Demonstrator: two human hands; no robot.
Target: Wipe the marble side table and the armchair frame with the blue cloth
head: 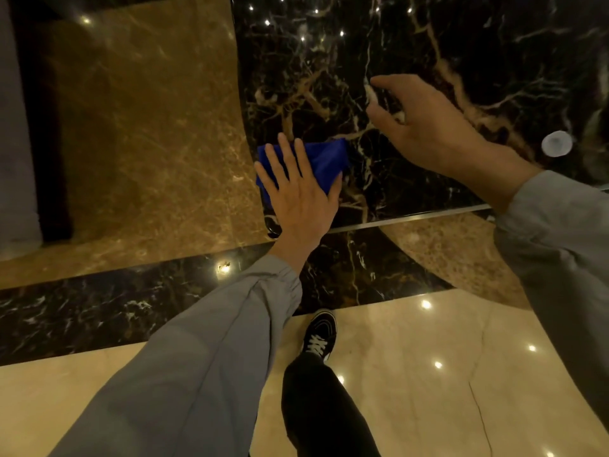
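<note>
The marble side table (pixel 428 44) has a glossy black top with tan and white veins and fills the upper right of the head view. A folded blue cloth (pixel 326 159) lies near its front left corner. My left hand (pixel 296 186) presses flat on the cloth with fingers spread, covering its left half. My right hand (pixel 425 123) hovers over the table to the right of the cloth, fingers loosely curled and holding nothing. The armchair is not in view.
A small round pale object (pixel 557 144) sits on the table at the right. The table's metal-trimmed front edge (pixel 412 219) runs below my hands. Polished brown, black and cream marble floor (pixel 428 357) surrounds it. My black-trousered leg and black shoe (pixel 318 338) stand below.
</note>
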